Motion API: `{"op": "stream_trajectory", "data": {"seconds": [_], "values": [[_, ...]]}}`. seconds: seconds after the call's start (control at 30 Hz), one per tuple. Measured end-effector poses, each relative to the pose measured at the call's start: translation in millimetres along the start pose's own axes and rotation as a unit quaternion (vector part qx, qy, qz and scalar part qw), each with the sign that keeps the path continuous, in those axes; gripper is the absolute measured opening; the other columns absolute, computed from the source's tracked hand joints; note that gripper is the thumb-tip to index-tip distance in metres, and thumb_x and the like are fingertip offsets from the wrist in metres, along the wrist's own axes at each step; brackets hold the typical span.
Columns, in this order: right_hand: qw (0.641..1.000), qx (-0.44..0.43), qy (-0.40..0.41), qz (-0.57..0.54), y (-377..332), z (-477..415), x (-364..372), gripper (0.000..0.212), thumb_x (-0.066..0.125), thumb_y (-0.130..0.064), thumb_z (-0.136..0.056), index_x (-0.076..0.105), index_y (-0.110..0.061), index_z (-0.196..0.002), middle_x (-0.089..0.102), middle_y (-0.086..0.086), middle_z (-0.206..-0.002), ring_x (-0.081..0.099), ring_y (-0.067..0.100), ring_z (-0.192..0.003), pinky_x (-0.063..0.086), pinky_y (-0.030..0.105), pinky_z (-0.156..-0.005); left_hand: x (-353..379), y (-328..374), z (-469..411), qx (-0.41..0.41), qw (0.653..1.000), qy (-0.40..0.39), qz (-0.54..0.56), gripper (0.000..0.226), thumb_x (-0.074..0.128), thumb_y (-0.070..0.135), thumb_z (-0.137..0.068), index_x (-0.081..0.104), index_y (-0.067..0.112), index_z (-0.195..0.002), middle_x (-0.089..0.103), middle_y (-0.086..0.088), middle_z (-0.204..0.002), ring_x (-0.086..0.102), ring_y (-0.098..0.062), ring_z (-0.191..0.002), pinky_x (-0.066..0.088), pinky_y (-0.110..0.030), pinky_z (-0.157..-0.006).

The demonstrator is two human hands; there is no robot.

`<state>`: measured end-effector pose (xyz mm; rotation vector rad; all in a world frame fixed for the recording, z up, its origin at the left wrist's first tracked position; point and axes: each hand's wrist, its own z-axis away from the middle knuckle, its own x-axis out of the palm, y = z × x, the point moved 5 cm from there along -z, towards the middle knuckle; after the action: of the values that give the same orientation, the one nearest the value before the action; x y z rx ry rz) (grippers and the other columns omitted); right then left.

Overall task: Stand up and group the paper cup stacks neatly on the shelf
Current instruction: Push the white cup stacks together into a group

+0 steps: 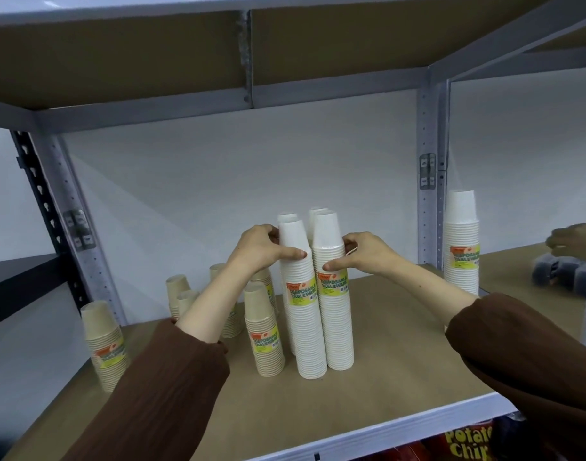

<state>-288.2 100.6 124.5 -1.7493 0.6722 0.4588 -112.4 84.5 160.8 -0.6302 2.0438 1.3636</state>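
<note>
White paper cup stacks (313,294) upright mid-shelf (401,377), left hand (265,244) and right hand (361,254) clamped on their sides, kraft cup stacks (263,331) beside.

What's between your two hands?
In the head view, two tall white cup stacks stand side by side, pressed between the left hand and right hand.

A brown shelf (384,377) is seen across the lower frame. White cup stacks (318,327) are stood upright at centre; tan cup stacks (265,341) are grouped at lower left; another white stack (461,247) is placed at right.
</note>
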Motion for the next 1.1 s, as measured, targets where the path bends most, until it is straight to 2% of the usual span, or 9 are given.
{"op": "stream_trajectory", "data": {"seconds": [0.2,0.27,0.4,0.5,0.6,0.73,0.83,0.97,1.1], "values": [[0.999,0.001,0.049,0.022,-1,2,-14,0.061,0.069,-0.040,-0.078,0.055,-0.003,-0.125,0.061,0.011,-0.123,0.057,0.022,-0.111,0.040,0.023,-0.083,-10,6,-1,0.022,0.999,0.043,-0.003,0.058,0.075,0.030,-0.072,0.053,0.008,-0.121,0.060,-0.008,-0.122,0.049,-0.013,-0.095,0.038,-0.025,-0.079],[0.997,-0.004,0.068,0.031,-3,5,-23,0.060,0.066,-0.043,-0.080,0.055,-0.003,-0.125,0.060,0.012,-0.125,0.057,0.022,-0.112,0.040,0.023,-0.084,-18,11,1,0.035,0.997,0.074,0.007,0.054,0.074,0.030,-0.074,0.055,0.008,-0.119,0.061,-0.008,-0.120,0.050,-0.013,-0.094,0.038,-0.024,-0.078],[0.991,-0.027,0.124,0.048,-7,16,-48,0.045,0.065,-0.035,-0.083,0.062,-0.003,-0.115,0.066,0.013,-0.115,0.057,0.015,-0.096,0.041,0.023,-0.079,-29,31,11,0.105,0.983,0.153,-0.004,0.039,0.070,0.029,-0.078,0.061,0.009,-0.110,0.064,-0.006,-0.110,0.053,-0.015,-0.088,0.040,-0.024,-0.078],[0.979,-0.034,0.185,0.075,-8,26,-71,0.034,0.067,-0.022,-0.083,0.066,-0.002,-0.109,0.069,0.016,-0.108,0.063,0.023,-0.099,0.047,0.028,-0.082,-17,54,22,0.158,0.973,0.166,-0.004,0.028,0.065,0.022,-0.081,0.063,0.008,-0.105,0.066,-0.007,-0.106,0.054,-0.016,-0.083,0.039,-0.022,-0.075],[0.967,-0.041,0.237,0.078,-5,34,-95,0.028,0.068,-0.015,-0.081,0.067,0.000,-0.104,0.070,0.019,-0.102,0.063,0.022,-0.088,0.049,0.028,-0.084,14,77,33,0.201,0.970,0.134,0.002,0.023,0.061,0.017,-0.083,0.064,0.006,-0.103,0.066,-0.009,-0.105,0.060,-0.021,-0.090,0.041,-0.023,-0.077],[0.949,-0.043,0.298,0.090,4,48,-120,0.027,0.069,-0.011,-0.079,0.068,0.002,-0.102,0.070,0.020,-0.100,0.063,0.024,-0.086,0.050,0.030,-0.086,75,90,37,0.229,0.971,0.068,-0.015,0.023,0.057,0.015,-0.085,0.063,0.005,-0.105,0.063,-0.010,-0.110,0.059,-0.022,-0.097,0.041,-0.026,-0.083],[0.937,-0.045,0.329,0.107,12,57,-135,0.027,0.070,-0.011,-0.079,0.067,0.003,-0.102,0.070,0.020,-0.100,0.055,0.015,-0.082,0.044,0.023,-0.079,122,85,34,0.227,0.973,0.018,-0.037,0.024,0.053,0.014,-0.087,0.061,0.003,-0.107,0.061,-0.013,-0.112,0.059,-0.026,-0.100,0.043,-0.030,-0.086],[0.928,-0.032,0.349,0.130,26,65,-152,0.029,0.069,-0.015,-0.080,0.067,0.001,-0.103,0.070,0.017,-0.102,0.053,0.012,-0.083,0.042,0.021,-0.078,182,66,30,0.209,0.975,-0.039,-0.072,0.027,0.048,0.012,-0.089,0.058,0.000,-0.110,0.058,-0.019,-0.115,0.058,-0.033,-0.105,0.045,-0.038,-0.087],[0.919,-0.026,0.365,0.143,38,67,-161,0.033,0.068,-0.017,-0.081,0.065,0.000,-0.109,0.068,0.016,-0.108,0.050,0.010,-0.087,0.041,0.020,-0.079,234,40,31,0.180,0.972,-0.095,-0.120,0.029,0.044,0.013,-0.090,0.054,0.001,-0.115,0.053,-0.016,-0.121,0.054,-0.031,-0.110,0.045,-0.036,-0.089]]}}
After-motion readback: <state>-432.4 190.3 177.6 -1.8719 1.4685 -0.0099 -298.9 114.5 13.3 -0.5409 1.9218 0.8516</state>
